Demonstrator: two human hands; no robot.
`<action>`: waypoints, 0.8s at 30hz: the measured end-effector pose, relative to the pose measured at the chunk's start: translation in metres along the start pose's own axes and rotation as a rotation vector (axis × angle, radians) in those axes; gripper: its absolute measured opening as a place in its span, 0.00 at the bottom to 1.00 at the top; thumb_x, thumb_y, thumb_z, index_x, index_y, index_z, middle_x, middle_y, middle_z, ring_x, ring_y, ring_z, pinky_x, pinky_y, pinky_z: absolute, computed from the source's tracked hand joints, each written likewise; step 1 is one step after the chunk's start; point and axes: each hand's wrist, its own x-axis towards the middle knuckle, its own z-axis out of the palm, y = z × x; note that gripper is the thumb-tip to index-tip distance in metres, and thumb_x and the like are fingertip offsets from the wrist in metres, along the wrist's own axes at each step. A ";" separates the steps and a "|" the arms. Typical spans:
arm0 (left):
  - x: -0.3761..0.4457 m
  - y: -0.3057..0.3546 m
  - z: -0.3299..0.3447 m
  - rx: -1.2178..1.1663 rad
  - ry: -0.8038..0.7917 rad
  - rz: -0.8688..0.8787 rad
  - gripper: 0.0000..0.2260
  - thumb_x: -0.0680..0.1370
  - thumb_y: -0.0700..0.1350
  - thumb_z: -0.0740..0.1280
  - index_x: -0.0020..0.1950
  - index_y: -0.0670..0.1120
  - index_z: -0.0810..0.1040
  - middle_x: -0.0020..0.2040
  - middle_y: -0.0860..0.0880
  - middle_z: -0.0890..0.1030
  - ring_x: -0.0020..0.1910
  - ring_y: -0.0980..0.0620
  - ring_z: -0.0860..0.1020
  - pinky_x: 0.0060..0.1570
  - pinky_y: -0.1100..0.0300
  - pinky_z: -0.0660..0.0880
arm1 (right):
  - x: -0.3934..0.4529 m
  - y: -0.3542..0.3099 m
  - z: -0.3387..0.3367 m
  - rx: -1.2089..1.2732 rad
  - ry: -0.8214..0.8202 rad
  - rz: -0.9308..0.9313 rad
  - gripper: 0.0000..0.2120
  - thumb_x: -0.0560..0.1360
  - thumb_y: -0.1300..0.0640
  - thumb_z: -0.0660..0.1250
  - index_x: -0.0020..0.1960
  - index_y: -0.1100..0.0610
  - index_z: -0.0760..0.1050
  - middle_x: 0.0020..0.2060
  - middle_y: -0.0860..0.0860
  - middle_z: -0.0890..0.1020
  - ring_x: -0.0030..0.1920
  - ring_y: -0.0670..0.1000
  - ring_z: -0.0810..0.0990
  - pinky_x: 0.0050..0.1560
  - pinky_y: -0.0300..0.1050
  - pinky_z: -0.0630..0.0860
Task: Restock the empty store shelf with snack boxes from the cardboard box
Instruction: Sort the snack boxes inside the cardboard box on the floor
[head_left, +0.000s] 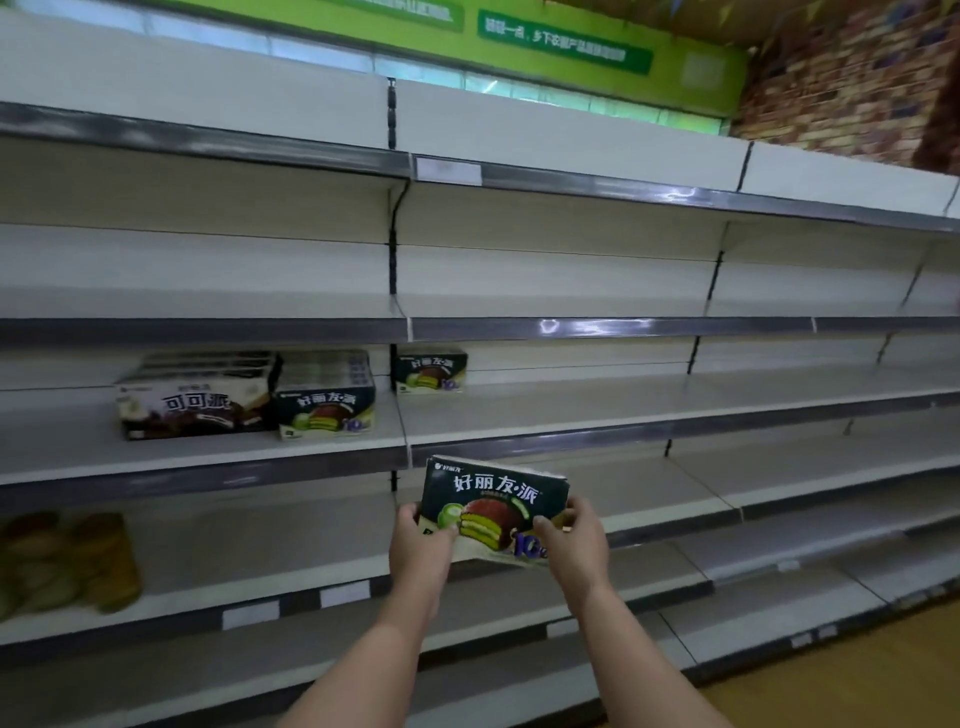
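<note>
I hold a dark green snack box (493, 499) with a chocolate pie picture in front of the shelves, just below the edge of the third shelf (571, 410). My left hand (422, 543) grips its left lower corner, thumb on the front. My right hand (574, 545) grips its right lower side. On that shelf stand a wide black cocoa-pie box (195, 397), a green pie box (326, 399) beside it, and another green pie box (430, 371) set further back to the right. The cardboard box is out of view.
Long white store shelving fills the view, with grey price rails (571, 328). Several jars of yellowish goods (67, 561) stand on a lower shelf at the left. A green sign (566, 41) and brick-pattern wall (841, 78) sit above. Wooden floor (857, 686) lies at the lower right.
</note>
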 end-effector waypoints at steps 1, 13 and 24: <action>0.004 0.000 -0.001 0.033 -0.002 0.019 0.16 0.76 0.38 0.67 0.63 0.44 0.70 0.55 0.45 0.78 0.49 0.47 0.76 0.46 0.56 0.71 | 0.006 0.001 0.006 -0.059 0.010 -0.022 0.13 0.75 0.56 0.68 0.59 0.54 0.72 0.52 0.53 0.78 0.49 0.51 0.79 0.53 0.52 0.78; 0.082 0.009 0.007 0.171 -0.015 0.104 0.22 0.78 0.47 0.66 0.71 0.52 0.66 0.63 0.48 0.74 0.56 0.49 0.74 0.51 0.57 0.70 | 0.091 -0.014 0.058 -0.075 0.007 0.024 0.11 0.75 0.59 0.66 0.55 0.56 0.67 0.47 0.52 0.77 0.47 0.53 0.76 0.49 0.49 0.74; 0.156 0.037 0.040 0.151 0.012 0.088 0.19 0.77 0.42 0.66 0.68 0.50 0.71 0.60 0.49 0.78 0.57 0.48 0.76 0.54 0.55 0.72 | 0.195 -0.037 0.072 0.002 -0.157 -0.078 0.13 0.75 0.59 0.64 0.60 0.56 0.71 0.48 0.52 0.79 0.50 0.54 0.78 0.51 0.51 0.75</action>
